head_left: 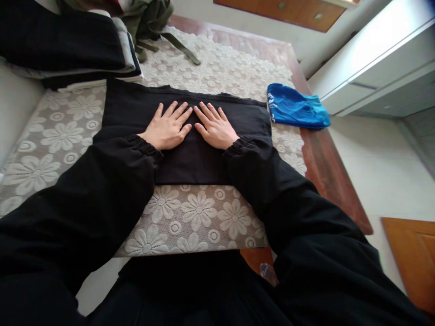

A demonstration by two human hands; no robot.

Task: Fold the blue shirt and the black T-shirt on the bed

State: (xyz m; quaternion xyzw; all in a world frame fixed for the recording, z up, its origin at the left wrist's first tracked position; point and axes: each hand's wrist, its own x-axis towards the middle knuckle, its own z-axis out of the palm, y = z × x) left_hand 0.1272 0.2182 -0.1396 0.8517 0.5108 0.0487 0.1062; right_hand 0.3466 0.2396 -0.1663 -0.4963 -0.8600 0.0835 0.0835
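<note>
A black folded garment [190,167] lies flat on the lace tablecloth [199,210], its long side running left to right. My left hand [168,127] rests palm down on it, fingers spread and pointing away from me. Close beside it, my right hand [215,124] presses flat on the same black cloth, also with fingers apart. The index fingertips of both hands nearly meet near the middle. What kind of garment it is cannot be made out. My dark sleeves cover parts of its left and right sides.
A blue folded cloth [295,108] sits right of the garment, near the wooden table edge [336,181]. Stacked folded clothes [68,45] stand at the back left, with an olive-green strapped bag or cloth [149,22] behind. A white cabinet [374,59] is beyond the table.
</note>
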